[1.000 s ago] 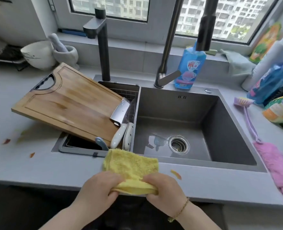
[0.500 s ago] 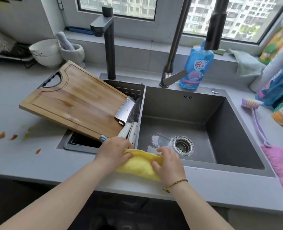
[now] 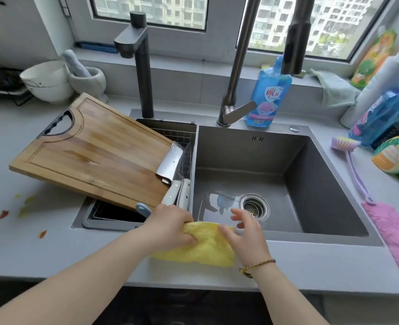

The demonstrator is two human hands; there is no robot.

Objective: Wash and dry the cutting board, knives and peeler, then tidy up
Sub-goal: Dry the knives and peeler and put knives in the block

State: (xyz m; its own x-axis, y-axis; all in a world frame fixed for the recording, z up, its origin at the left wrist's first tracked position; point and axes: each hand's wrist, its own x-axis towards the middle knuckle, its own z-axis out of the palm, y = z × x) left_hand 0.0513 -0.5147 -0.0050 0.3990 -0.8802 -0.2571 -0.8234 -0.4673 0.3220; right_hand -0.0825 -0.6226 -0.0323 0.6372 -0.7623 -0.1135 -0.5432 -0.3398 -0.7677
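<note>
Two stages, drying and tidying, appear outstanding: cutting board (image 3: 95,151), knives (image 3: 170,160) and peeler (image 3: 143,208) lie over the left basin (image 3: 114,213), seemingly washed, while the left hand (image 3: 170,228) grips the yellow cloth (image 3: 205,252) on the surface (image 3: 53,254), right hand (image 3: 245,233) spread-fingered on it.

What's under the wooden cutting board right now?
The cutting board lies tilted over the left sink compartment; a dark opening with a grey rim shows below its near edge. A blue handle pokes out there. Anything else beneath is covered.
</note>
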